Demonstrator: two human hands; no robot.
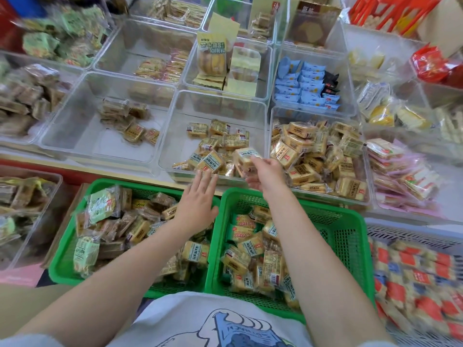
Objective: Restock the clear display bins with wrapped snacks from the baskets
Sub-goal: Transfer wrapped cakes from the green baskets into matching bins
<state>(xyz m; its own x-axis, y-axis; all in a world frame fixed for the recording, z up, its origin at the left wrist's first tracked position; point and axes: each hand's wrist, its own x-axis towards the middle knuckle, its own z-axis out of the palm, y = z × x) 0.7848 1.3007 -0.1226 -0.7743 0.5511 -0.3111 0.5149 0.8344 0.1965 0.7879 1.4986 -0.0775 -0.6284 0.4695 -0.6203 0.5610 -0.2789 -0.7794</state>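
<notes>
Green baskets (350,236), yellow-wrapped snacks (300,171)

Single head-worn wide-angle view; looks forward and steeply down from above the person's chest; close over two green baskets (350,236) at the bottom; clear display bins (215,101) fill the upper frame, bowed at the edges.

Two green baskets (350,236) sit side by side, each heaped with too many wrapped snacks to count. Beyond the baskets, the nearest row holds three clear display bins (215,101) plainly. Two hands (198,204) reach over the baskets. Behind that row, one bin holds blue packets (300,83), uncountable.
</notes>
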